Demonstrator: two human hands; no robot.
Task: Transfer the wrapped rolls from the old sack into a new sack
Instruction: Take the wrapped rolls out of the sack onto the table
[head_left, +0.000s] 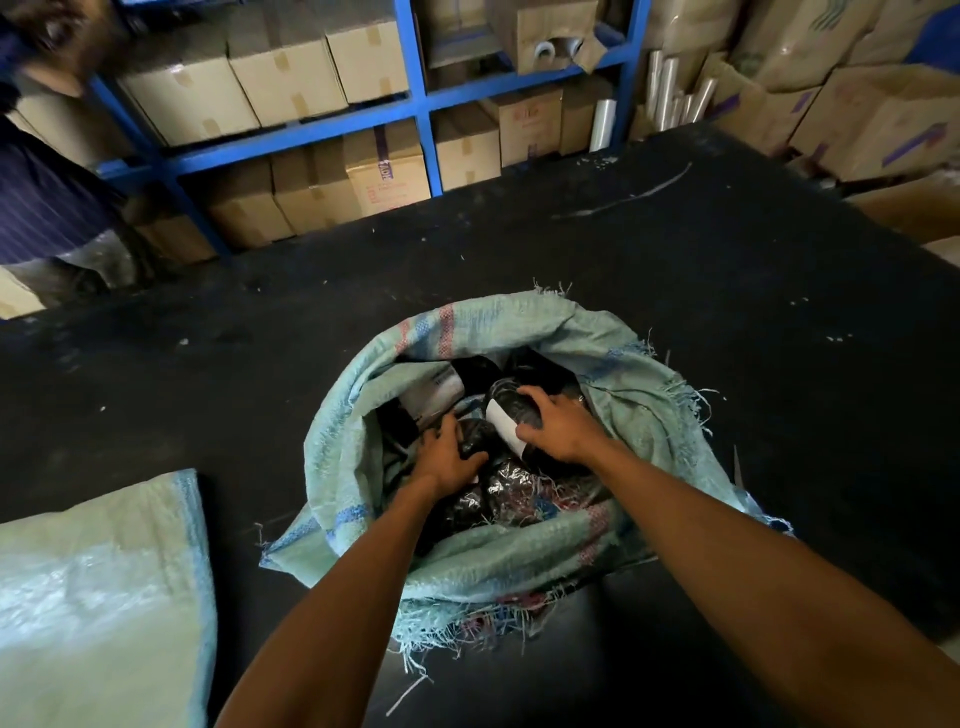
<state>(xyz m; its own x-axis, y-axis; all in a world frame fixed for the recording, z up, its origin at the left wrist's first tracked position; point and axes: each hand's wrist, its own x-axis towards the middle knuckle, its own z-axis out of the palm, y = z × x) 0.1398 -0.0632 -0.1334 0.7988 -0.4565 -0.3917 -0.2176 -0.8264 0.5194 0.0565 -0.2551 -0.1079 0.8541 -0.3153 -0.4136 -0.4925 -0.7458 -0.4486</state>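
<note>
You are reaching both hands into the old sack (363, 395): your right hand (558, 426) is curling over a labelled roll (511, 410), its length running away to your left; your left hand (447, 452) is gripping a darker roll (475, 436). The new sack (104, 582) is lying flat, well off to your left.

Both hands, left (445, 453) and right (558, 426), reach into the old sack (623, 384) on the floor (727, 270), each on a wrapped roll (511, 415). Another sack (104, 582) lies left of them; shelves of boxes (291, 78) stand beyond.
</note>
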